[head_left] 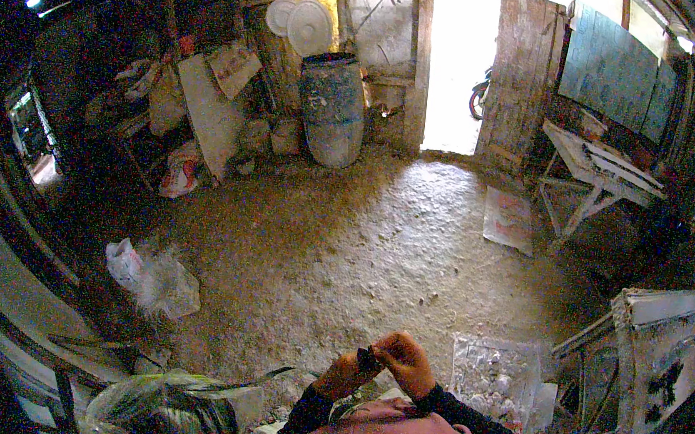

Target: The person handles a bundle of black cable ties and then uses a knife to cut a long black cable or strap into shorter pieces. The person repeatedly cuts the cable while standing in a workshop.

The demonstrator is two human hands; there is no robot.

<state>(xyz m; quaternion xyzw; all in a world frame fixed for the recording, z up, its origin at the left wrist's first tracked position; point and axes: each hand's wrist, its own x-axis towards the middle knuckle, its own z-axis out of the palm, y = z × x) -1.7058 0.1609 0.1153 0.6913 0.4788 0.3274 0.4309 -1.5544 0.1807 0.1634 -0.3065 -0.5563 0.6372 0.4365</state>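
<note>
My left hand (340,375) is closed on a small black piece (366,358), whose kind I cannot make out. Close beside it, my right hand (405,361) has its fingers bent together in a pinch at the edge of the same piece. Both hands are in front of my body, low in the view, with dark sleeves on the forearms. A thin dark strip (270,373) runs from near my left hand toward a clear plastic bag (161,412) with dark contents at the lower left.
Crumpled white plastic with pale fibres (159,280) lies on the dirt floor (319,256) to the left. A white-framed stand (622,361) is at my right, beside a clear sheet (493,373). Farther off are a blue barrel (330,111), a wooden bench (599,166) and an open doorway (460,69).
</note>
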